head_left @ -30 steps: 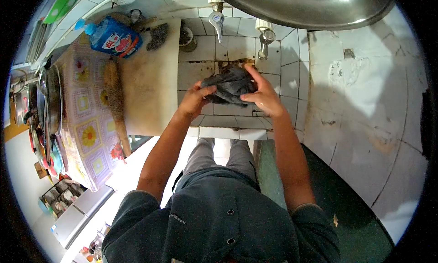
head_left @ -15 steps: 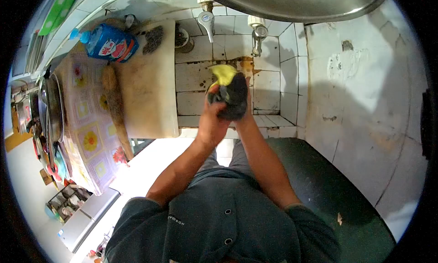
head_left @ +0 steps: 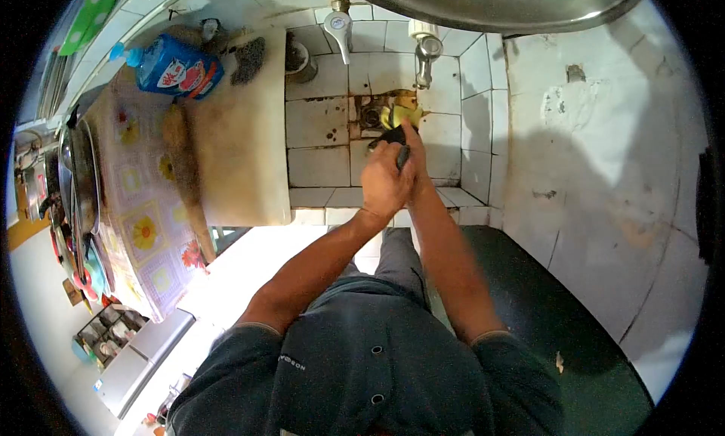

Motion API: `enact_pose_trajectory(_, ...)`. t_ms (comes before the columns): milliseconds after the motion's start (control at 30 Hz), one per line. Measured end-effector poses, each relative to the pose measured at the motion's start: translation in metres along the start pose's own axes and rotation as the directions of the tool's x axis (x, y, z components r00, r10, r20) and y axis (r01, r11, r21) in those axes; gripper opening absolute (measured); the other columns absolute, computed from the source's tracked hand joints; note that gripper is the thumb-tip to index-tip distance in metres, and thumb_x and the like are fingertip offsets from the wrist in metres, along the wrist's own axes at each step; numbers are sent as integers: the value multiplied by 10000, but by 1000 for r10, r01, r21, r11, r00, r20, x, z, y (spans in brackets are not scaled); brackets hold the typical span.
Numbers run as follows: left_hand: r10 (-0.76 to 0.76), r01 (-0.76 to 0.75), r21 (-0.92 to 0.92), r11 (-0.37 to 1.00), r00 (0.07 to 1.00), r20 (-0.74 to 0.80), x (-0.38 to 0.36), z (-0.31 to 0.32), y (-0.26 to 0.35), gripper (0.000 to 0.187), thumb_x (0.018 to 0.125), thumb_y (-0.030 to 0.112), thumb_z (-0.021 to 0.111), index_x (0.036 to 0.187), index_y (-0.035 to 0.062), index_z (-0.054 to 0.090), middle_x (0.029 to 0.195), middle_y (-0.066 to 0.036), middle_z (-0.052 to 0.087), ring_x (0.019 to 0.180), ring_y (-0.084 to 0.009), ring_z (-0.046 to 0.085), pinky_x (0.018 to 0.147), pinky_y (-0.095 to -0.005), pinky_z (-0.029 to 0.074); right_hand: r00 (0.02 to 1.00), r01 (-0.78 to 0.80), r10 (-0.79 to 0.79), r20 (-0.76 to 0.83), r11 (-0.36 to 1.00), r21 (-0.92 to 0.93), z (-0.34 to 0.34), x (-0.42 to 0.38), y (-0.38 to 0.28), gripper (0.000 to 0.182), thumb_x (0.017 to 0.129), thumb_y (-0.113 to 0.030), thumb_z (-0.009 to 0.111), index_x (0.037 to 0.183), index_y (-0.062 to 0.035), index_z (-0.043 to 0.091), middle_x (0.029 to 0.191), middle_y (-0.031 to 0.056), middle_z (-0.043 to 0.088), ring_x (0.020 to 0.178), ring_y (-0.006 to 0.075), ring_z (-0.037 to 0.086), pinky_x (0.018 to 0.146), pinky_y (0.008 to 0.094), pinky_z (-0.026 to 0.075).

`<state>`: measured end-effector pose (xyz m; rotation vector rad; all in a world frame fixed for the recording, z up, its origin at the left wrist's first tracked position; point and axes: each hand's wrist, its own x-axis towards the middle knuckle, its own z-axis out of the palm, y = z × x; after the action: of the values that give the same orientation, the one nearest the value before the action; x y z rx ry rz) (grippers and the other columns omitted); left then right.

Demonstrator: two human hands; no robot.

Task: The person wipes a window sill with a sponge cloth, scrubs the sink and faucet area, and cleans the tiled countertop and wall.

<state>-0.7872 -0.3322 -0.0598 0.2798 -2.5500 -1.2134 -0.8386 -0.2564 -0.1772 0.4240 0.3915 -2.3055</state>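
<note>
A bunched black-and-yellow cloth (head_left: pixel 393 137) is gripped between my two hands over the tiled sink (head_left: pixel 317 168). My left hand (head_left: pixel 387 180) is closed around its near part, and a bit of dark fabric sticks out between the fingers. Pressed against it from the right is my right hand (head_left: pixel 415 153), also closed on the cloth, with much of its grip hidden. The yellow end points away from me, near the dark, stained drain (head_left: pixel 370 117) at the sink's bottom.
Two taps, a lever tap (head_left: pixel 339 32) and a metal one (head_left: pixel 426 54), project over the sink. A metal basin (head_left: pixel 498 9) overhangs at the top. On the left lie a cutting board (head_left: pixel 245 149) and a blue detergent bottle (head_left: pixel 180 69); a dark green surface (head_left: pixel 529 307) is at right.
My hands have turned and come closer together around the cloth, squeezing it into a smaller bunch. The yellow part has shifted right, and the drain is now visible.
</note>
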Motion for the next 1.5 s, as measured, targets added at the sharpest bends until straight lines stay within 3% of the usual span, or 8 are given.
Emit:
enact_pose_trajectory(133,-633,644,1,765,751,186,62,-23,-17,313,874,287,594,921,-22,596,803,-241,645,750,-407,645,658,-457,502,571,-419,-220,-791,750,-511,95,-16,18,389,937,-490,505,939,-110,589,837,73,611,738,187,606,672,353,512)
enact_pose_trajectory(200,-480,492,-60,869,866,139,37,-3,-45,324,902,285,564,899,-38,587,756,-258,631,692,-398,636,622,-430,500,600,-333,-229,-766,800,-500,54,-4,21,395,930,-482,523,1031,-106,591,905,88,627,815,196,621,753,368,507)
enact_pose_trajectory(300,-144,143,-35,989,989,-23,0,13,-16,367,882,316,604,891,-51,609,741,-275,623,671,-393,634,624,-432,493,982,-161,174,73,974,-159,-42,23,-6,553,871,-508,610,1203,-74,532,1041,100,635,925,211,632,845,380,489)
enact_pose_trajectory(400,-480,495,-175,851,868,124,39,8,-78,466,855,390,640,952,-64,610,800,-294,629,757,-384,652,677,-448,490,797,-221,-74,-600,888,-403,57,-3,13,552,878,-484,607,1180,-26,548,1072,102,625,967,220,606,837,367,477)
enact_pose_trajectory(500,-588,617,-230,752,787,187,49,-12,-101,566,846,455,654,1060,-66,595,921,-240,666,849,-315,654,746,-412,497,914,-143,-10,-406,928,-344,90,-25,-4,428,865,-333,661,1177,-63,548,1114,68,617,1021,219,596,876,391,465)
enact_pose_trajectory(567,-756,785,-550,286,537,374,48,-30,-97,635,835,497,667,1133,-57,584,1051,-153,661,960,-254,625,827,-365,486,989,-111,86,-123,970,-214,95,-39,-28,444,830,-160,691,1221,-57,509,1174,82,591,1057,227,581,909,406,454)
enact_pose_trajectory(800,-457,797,-303,523,562,689,41,-89,-82,473,767,242,785,1120,-20,609,1014,-104,659,911,-196,621,839,-324,478,970,-51,-142,-198,676,-735,101,-47,-54,788,708,82,708,1403,19,343,1166,165,576,1007,232,593,812,302,497)
enact_pose_trajectory(1500,-475,569,-703,426,802,362,72,-95,-64,71,899,129,582,896,57,581,962,-85,650,775,-133,591,701,-298,499,868,77,-465,-175,473,-878,105,-49,-46,677,766,-63,743,1371,-35,442,1027,113,626,914,196,621,725,330,513)
